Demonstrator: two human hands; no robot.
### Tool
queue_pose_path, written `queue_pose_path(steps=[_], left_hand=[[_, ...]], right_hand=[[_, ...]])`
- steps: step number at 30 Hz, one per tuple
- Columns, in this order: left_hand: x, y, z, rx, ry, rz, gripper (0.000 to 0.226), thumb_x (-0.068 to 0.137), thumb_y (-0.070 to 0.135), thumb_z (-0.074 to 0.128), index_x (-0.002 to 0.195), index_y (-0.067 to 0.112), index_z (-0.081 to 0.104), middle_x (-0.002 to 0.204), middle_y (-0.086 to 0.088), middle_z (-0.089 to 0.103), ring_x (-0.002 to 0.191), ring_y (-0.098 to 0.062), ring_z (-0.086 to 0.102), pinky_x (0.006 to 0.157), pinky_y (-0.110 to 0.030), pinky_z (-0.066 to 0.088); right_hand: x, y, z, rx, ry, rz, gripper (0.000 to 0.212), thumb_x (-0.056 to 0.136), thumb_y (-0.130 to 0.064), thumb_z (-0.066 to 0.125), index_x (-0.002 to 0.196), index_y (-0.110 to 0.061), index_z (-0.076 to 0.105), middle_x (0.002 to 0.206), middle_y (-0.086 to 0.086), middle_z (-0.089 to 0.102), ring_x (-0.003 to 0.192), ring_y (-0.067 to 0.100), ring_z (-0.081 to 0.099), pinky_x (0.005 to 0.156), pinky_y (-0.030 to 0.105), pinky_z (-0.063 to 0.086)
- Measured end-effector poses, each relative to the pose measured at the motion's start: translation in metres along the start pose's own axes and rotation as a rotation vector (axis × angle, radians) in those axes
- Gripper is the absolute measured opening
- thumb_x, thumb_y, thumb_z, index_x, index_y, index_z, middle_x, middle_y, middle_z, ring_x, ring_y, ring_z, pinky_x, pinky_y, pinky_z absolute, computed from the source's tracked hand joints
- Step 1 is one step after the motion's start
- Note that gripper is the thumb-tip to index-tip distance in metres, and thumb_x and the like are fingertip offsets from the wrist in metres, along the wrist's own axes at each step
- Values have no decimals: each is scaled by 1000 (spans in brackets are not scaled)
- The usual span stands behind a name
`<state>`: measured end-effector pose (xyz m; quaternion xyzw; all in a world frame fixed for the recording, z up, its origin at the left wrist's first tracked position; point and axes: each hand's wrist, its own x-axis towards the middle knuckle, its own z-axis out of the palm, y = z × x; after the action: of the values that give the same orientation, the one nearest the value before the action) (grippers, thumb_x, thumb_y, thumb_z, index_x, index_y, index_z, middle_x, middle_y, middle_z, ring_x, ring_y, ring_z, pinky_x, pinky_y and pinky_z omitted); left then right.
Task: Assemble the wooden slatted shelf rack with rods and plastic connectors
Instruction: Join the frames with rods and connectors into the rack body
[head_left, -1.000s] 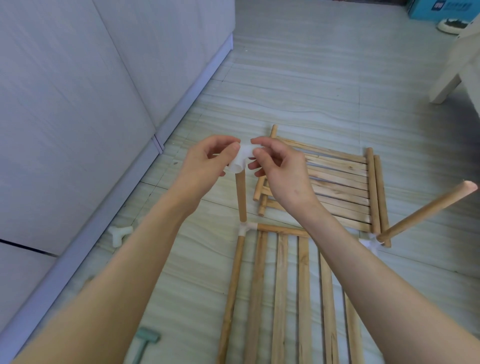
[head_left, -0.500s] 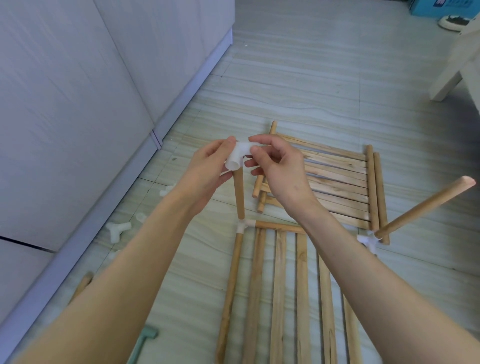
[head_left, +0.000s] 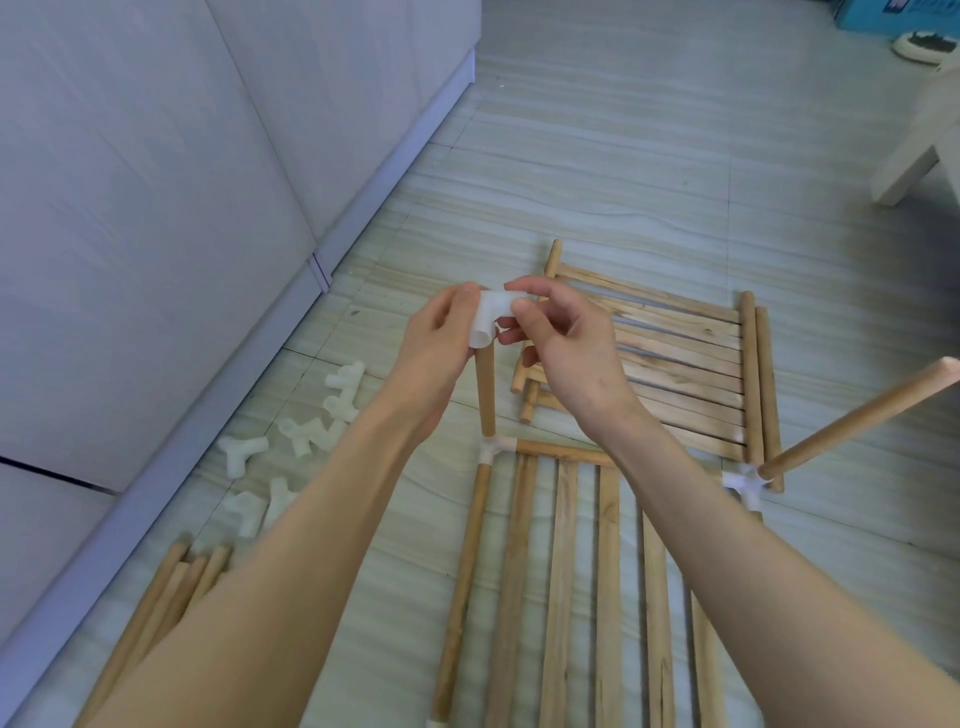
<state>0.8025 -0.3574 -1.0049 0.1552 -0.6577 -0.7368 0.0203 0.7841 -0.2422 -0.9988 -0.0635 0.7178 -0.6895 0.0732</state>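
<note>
Both hands are meeting over the floor (head_left: 597, 156) right at the top of an upright rod (head_left: 486, 397). The left hand (head_left: 441, 345) is pinching a white plastic connector (head_left: 491, 319) from its left side, thumb tip up against it, while the right hand (head_left: 563, 345) is pinching the same connector from the right with thumb and forefinger, its other fingers curling loosely below. The connector is sitting at the rod's top end, one open socket facing toward the camera; whether it is fully seated on the rod is hard to tell.

That upright rod is standing in a corner connector (head_left: 496, 449) of the near slatted panel (head_left: 561, 571), which is lying flat on the floor and running toward the bottom edge of the view. At the panel's far right corner another connector (head_left: 744, 484) is carrying a second rod (head_left: 857, 418), which is leaning up and to the right.

Beyond the hands a second slatted panel (head_left: 675, 364) is lying flat, with loose rods along its edges. Near the cabinet base (head_left: 260, 364) on the left, spare connectors (head_left: 306, 431) are lying scattered, and a bundle of rods (head_left: 171, 592) is lying toward the bottom left.
</note>
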Motion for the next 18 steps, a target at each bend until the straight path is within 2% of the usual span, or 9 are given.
queue_pose_path(steps=[2, 4, 7, 10, 14, 18], left_hand=[[1, -1, 3, 31, 25, 9, 25, 100, 25, 38, 92, 16, 60, 106, -16, 63, 103, -30, 59, 99, -43, 44], [0, -3, 2, 62, 35, 6, 25, 100, 27, 37, 94, 17, 60, 104, -12, 63, 102, -28, 58, 101, -45, 43], [0, -3, -2, 55, 33, 3, 26, 100, 28, 36, 94, 16, 58, 103, -9, 61, 100, -21, 58, 99, -42, 45], [-1, -4, -9, 42, 40, -21, 27, 101, 27, 35, 99, 11, 57, 107, -14, 61, 101, -23, 59, 98, -39, 46], [-5, -6, -14, 21, 10, -52, 28, 101, 29, 33, 102, 12, 54, 106, -10, 58, 100, -18, 57, 98, -36, 45], [-3, -4, -9, 41, -46, -39, 27, 101, 32, 32, 100, 17, 54, 111, -10, 58, 105, -19, 56, 98, -34, 44]], right_hand=[[1, -1, -2, -6, -10, 11, 20, 95, -7, 50, 93, -24, 60, 71, 0, 64, 63, 3, 62, 50, 17, 43], [1, -2, -3, -19, -27, 26, 18, 95, -6, 49, 96, -21, 60, 71, 1, 64, 62, 4, 62, 49, 16, 42], [2, -4, 1, -34, -43, 38, 18, 95, -5, 48, 98, -18, 59, 72, 3, 64, 65, 10, 61, 53, 17, 42], [3, -3, 8, -86, -54, 42, 16, 95, -6, 49, 100, -17, 59, 75, 5, 64, 68, 13, 60, 59, 17, 41], [0, 0, 15, -90, -38, 35, 17, 95, -8, 49, 99, -21, 59, 73, 1, 63, 67, 9, 60, 63, 21, 42], [-1, 0, 9, -55, -6, 22, 17, 96, -7, 47, 99, -19, 59, 72, 1, 63, 62, 3, 59, 58, 16, 43]])
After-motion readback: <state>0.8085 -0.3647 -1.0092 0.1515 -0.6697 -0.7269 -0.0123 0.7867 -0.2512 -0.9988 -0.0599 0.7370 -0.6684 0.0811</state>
